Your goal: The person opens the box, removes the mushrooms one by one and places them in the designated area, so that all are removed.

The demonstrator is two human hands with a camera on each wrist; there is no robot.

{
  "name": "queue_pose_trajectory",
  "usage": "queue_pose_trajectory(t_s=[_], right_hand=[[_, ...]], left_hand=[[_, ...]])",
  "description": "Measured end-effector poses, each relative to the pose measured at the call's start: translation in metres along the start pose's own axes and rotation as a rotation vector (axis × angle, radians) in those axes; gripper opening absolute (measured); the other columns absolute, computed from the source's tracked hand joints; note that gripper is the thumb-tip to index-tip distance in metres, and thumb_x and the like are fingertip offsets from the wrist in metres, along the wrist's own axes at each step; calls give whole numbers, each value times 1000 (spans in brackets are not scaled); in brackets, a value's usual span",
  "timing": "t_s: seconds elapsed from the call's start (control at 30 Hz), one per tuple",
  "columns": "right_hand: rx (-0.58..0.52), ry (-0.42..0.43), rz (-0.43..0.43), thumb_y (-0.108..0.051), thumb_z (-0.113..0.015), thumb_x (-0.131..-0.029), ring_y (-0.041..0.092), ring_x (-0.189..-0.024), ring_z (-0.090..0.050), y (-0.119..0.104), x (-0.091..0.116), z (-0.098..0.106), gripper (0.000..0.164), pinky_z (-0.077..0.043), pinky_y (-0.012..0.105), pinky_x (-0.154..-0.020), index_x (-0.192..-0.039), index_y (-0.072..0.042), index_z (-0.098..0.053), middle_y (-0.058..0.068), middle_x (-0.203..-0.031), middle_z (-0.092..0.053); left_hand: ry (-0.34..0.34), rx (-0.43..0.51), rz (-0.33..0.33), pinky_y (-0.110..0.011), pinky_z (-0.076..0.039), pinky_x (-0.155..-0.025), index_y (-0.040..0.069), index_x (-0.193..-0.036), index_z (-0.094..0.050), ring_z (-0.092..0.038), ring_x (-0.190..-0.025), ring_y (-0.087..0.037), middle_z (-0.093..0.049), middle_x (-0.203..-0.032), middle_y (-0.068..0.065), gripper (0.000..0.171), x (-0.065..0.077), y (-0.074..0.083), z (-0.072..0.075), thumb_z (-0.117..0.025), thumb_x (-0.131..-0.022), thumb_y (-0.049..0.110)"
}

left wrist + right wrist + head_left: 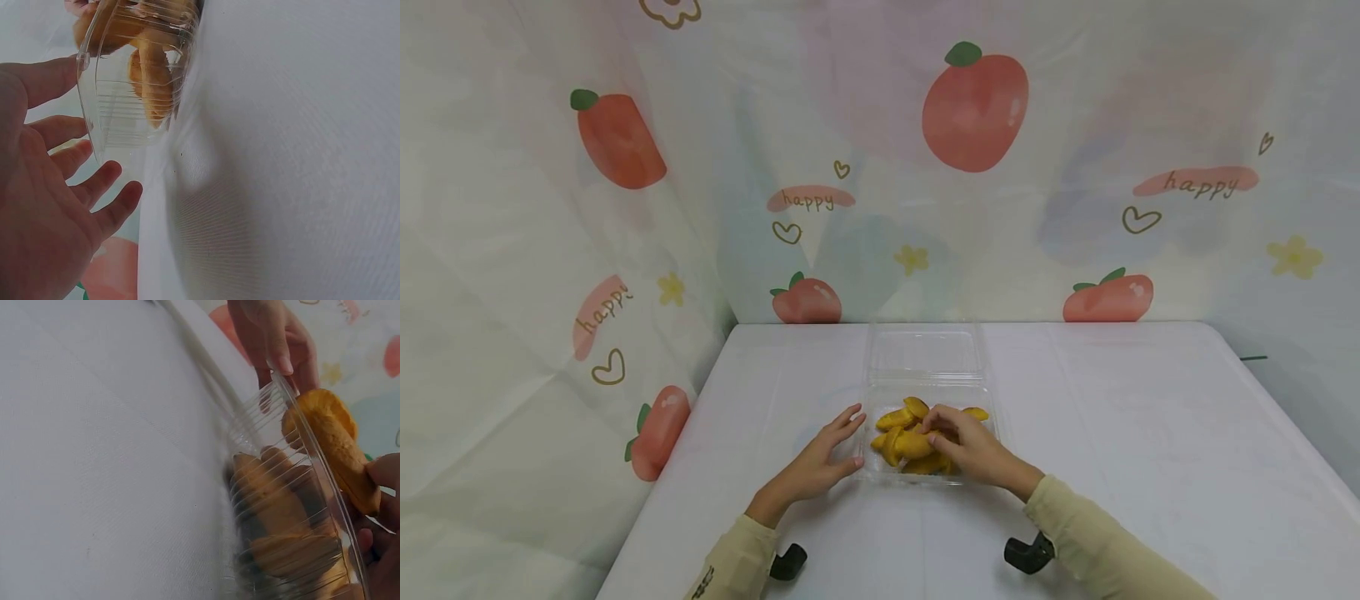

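Observation:
A clear plastic clamshell box (917, 480) sits on the table, holding several yellow-orange mushrooms (910, 443). My right hand (973, 448) reaches over its right side and pinches one mushroom (337, 447) by the stem. That mushroom's wide cap leans over the rim in the right wrist view. My left hand (823, 462) is at the box's left side with fingers spread, the thumb tip right at the rim. In the left wrist view, more mushrooms (156, 81) show through the ribbed clear wall. My right hand covers part of the pile in the head view.
The box's clear lid (925, 354) is folded back flat behind it. White cloth covers the table (1120, 417). A printed curtain (880, 125) hangs behind and to the left. Black fittings (788, 562) show by both sleeves.

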State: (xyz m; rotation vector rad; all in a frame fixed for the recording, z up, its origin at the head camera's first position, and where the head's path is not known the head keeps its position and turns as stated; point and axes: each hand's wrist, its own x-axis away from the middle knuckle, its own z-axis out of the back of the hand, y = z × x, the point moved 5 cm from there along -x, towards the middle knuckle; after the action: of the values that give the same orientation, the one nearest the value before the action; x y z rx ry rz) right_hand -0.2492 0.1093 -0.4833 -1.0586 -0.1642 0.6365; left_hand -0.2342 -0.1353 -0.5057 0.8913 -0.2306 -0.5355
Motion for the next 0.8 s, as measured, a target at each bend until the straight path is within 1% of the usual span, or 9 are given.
queue_pose_trajectory(t_s=[0.07, 0.17, 0.3, 0.37, 0.47, 0.53, 0.57, 0.7, 0.8], right_hand=[[7, -3, -3, -5, -54, -103, 30, -111, -66, -1, 0, 1, 18, -56, 28, -93, -121, -2, -57, 16, -117, -67], [17, -35, -7, -3, -49, -104, 32, -113, -63, -3, 1, 2, 38, -56, 30, -91, -142, -4, -45, 21, -123, -62], [18, -87, -6, 1, -43, -105, 29, -109, -60, -7, 1, 3, 60, -54, 25, -83, -160, -13, -25, 24, -128, -54], [21, -103, -2, 1, -41, -105, 29, -114, -56, -8, 2, 4, 64, -52, 26, -86, -162, -17, -20, 23, -140, -49], [19, -117, 0, 1, -39, -105, 32, -123, -50, -10, 4, 7, 63, -49, 31, -93, -162, -19, -22, 17, -156, -39], [10, -121, -8, 0, -38, -106, 33, -129, -45, -10, 5, 9, 60, -48, 31, -96, -162, -18, -25, 13, -162, -33], [-9, -126, -14, 0, -37, -106, 34, -130, -43, -11, 5, 10, 59, -49, 31, -93, -161, -17, -25, 14, -162, -34], [-112, -128, -52, -2, -35, -107, 38, -107, -54, -12, 6, 13, 56, -51, 27, -77, -160, -16, -24, 24, -154, -37], [-157, -89, -61, -6, -45, -106, 38, -104, -58, -13, 6, 16, 59, -53, 24, -79, -159, -15, -22, 27, -151, -37]], left_hand=[[-1, -2, -1, -68, -21, -121, 2, -159, -28, -20, -156, -41, -14, -171, -15, 70, 0, 0, 0, -62, -101, 22], [-5, 0, -1, -68, -20, -121, 2, -159, -28, -21, -155, -41, -14, -171, -14, 70, 0, 0, 0, -62, -101, 22], [-10, -2, 4, -68, -19, -121, 3, -159, -28, -18, -156, -41, -14, -171, -15, 69, 0, 0, 0, -61, -101, 22], [-12, -3, 6, -69, -19, -121, 2, -159, -28, -19, -156, -41, -13, -171, -15, 69, 0, 0, 0, -61, -101, 21], [-13, -4, 3, -69, -20, -121, 2, -159, -28, -21, -155, -41, -13, -171, -15, 68, 0, 0, 0, -60, -101, 19], [-13, -3, 0, -69, -20, -120, 2, -159, -28, -23, -155, -41, -14, -171, -15, 68, 1, 1, 0, -60, -102, 20], [-13, -4, -2, -69, -20, -120, 2, -159, -28, -23, -154, -42, -14, -171, -15, 68, 1, 1, 0, -60, -102, 20], [-13, -8, -7, -69, -21, -120, 2, -159, -28, -24, -154, -42, -14, -171, -14, 68, 1, 1, 0, -60, -102, 22], [-15, -5, -4, -69, -20, -120, 2, -159, -28, -23, -154, -42, -13, -171, -14, 69, 1, 1, 0, -60, -102, 22]])
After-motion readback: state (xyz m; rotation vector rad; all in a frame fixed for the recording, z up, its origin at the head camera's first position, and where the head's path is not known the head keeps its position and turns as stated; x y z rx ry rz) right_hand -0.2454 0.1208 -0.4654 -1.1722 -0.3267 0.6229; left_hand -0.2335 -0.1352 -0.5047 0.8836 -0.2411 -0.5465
